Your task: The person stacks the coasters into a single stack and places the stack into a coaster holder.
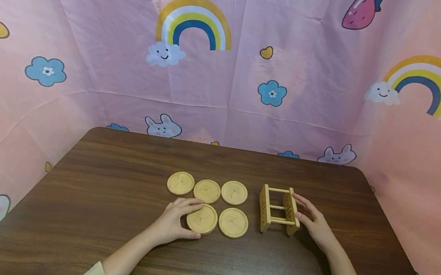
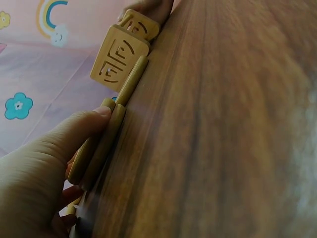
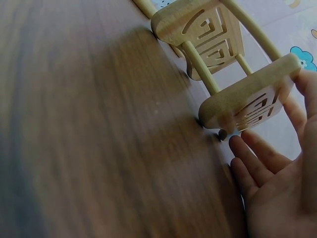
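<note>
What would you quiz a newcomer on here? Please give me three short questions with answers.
1. Which hand is nearer the wooden rack?
2. True or false: all the wooden discs in view sit inside the rack.
3. What does the left hand grip: (a) a cup, (b) a disc, (c) the rack?

Key: 1. the right hand; 2. false; 3. b.

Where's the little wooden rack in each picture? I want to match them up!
Head: the wooden rack is right of the picture's middle, just right of the round wooden discs.
Left wrist: the wooden rack is near the top, left of the middle, looking slanted.
Right wrist: the wooden rack is at the upper right, seen close up.
Shared landmark: the right hand is at the rack in all three.
</note>
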`<state>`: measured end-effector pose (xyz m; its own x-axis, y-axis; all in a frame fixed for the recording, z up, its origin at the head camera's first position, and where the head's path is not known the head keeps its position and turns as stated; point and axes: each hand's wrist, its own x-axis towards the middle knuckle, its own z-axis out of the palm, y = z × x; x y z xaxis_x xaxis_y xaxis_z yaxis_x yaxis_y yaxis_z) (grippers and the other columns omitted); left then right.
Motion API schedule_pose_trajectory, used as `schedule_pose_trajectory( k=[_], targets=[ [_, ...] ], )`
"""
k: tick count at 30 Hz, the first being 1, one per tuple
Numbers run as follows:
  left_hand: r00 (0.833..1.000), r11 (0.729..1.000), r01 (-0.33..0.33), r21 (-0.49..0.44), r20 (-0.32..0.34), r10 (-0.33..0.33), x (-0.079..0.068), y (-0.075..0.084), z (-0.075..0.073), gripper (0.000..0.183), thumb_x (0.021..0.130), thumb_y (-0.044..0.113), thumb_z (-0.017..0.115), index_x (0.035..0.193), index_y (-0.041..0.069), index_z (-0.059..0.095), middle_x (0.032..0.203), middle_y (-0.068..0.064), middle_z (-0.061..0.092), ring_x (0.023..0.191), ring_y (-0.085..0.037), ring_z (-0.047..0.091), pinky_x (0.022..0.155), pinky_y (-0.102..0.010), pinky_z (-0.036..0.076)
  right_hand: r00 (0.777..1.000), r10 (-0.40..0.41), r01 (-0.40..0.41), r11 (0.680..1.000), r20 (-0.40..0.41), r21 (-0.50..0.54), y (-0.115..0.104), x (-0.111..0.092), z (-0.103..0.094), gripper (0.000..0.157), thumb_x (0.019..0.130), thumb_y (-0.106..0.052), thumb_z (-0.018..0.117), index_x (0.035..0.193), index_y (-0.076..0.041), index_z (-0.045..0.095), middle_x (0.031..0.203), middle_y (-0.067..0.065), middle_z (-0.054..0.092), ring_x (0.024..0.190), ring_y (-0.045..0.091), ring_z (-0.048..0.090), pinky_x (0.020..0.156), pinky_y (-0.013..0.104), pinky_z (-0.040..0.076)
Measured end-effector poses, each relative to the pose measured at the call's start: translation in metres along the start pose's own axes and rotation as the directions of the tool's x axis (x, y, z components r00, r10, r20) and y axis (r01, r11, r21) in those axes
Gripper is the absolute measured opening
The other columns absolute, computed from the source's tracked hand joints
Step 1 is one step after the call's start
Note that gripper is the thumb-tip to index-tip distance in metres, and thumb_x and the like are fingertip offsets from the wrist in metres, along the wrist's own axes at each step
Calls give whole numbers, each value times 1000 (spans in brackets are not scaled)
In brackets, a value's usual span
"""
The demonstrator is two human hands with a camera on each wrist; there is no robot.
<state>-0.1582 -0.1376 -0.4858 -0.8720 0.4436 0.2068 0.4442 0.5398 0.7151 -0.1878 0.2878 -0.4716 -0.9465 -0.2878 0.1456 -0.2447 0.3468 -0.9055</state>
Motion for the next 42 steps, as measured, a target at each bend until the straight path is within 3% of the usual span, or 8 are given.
schedule_pose_trajectory(
  k=[5, 8, 18, 21, 27, 32, 42],
  targets=[
    [1000, 1000, 8, -10, 0, -8, 0, 1, 0, 80, 67, 39, 86, 136, 14, 56, 141, 4, 46, 127, -23, 37, 100, -56, 25, 1000, 2, -2, 1000, 2, 10, 1, -1, 0, 50, 99, -14, 53, 146, -6, 37, 142, 22, 41, 122, 10, 42, 92, 26, 39],
    [1000, 1000, 10, -25, -15, -10, 0, 0, -1, 79, 67, 39, 87, 135, 14, 56, 141, 5, 46, 128, -23, 36, 101, -57, 24, 1000, -1, 1, 1000, 2, 19, 2, -1, -1, 50, 99, -13, 53, 146, -5, 37, 142, 23, 41, 120, 6, 42, 91, 21, 39],
    [994, 995, 22, -96, -100, -32, 4, -4, -5, 76, 71, 38, 84, 136, 12, 55, 140, 1, 48, 132, -27, 35, 102, -69, 15, 1000, -15, 15, 1000, -8, 5, 2, 0, -1, 49, 99, -12, 53, 145, -5, 38, 142, 22, 41, 122, 7, 42, 92, 23, 38],
    [989, 993, 28, -113, -142, -44, 5, -7, -7, 71, 74, 35, 83, 136, 10, 55, 139, -1, 49, 132, -27, 36, 102, -68, 15, 1000, -13, 13, 1000, -9, 4, 2, 0, -1, 49, 99, -12, 53, 145, -5, 39, 142, 22, 42, 122, 9, 42, 92, 23, 38],
    [970, 989, 51, -142, -229, -83, 6, -12, -15, 65, 78, 30, 81, 134, 9, 56, 139, -7, 49, 131, -30, 36, 102, -66, 18, 1000, -11, 11, 1000, -7, 16, 4, 0, 0, 49, 99, -12, 53, 145, -3, 38, 141, 23, 42, 122, 10, 42, 91, 20, 38],
    [950, 982, 86, -167, -282, -131, 9, -17, -23, 66, 77, 25, 81, 135, 8, 55, 141, -11, 47, 133, -34, 33, 102, -61, 28, 1000, -15, 15, 1000, -6, 22, 4, 0, 0, 49, 99, -12, 53, 145, -3, 38, 141, 24, 42, 121, 6, 43, 91, 20, 39],
    [934, 965, 177, -195, -276, -228, 16, -32, -35, 71, 79, 25, 81, 140, 9, 49, 146, -12, 39, 135, -35, 29, 103, -63, 24, 1000, -28, 28, 999, -2, 30, 3, 0, 0, 49, 99, -11, 52, 145, -3, 38, 141, 24, 41, 119, 0, 43, 91, 19, 38]
  ],
)
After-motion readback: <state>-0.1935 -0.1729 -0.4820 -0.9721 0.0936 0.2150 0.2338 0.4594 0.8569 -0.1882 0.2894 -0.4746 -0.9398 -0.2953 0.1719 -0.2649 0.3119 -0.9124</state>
